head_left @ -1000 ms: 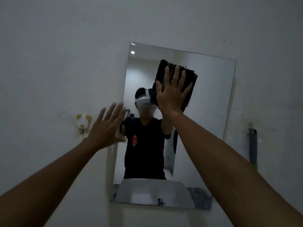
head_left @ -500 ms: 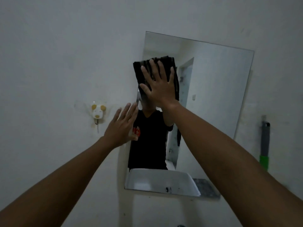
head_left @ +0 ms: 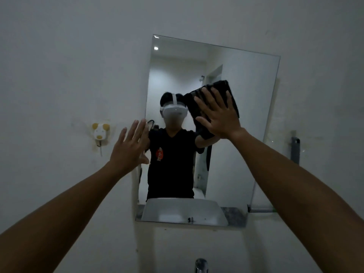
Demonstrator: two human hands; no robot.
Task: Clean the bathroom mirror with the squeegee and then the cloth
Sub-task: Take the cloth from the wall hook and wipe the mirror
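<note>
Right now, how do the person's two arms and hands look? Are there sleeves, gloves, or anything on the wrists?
Both forearms are bare as far as the view shows; no sleeve covers them. The left hand and the right hand wear no gloves. I see no watch, ring or band on either, though the light is dim. In the mirror, the reflection shows a black short-sleeved shirt with a small red mark on the chest.

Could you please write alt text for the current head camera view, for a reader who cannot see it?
A person's right hand presses a dark cloth flat against a wall mirror, while the open left hand rests at the mirror's left edge. A squeegee hangs on the wall to the right.
</note>
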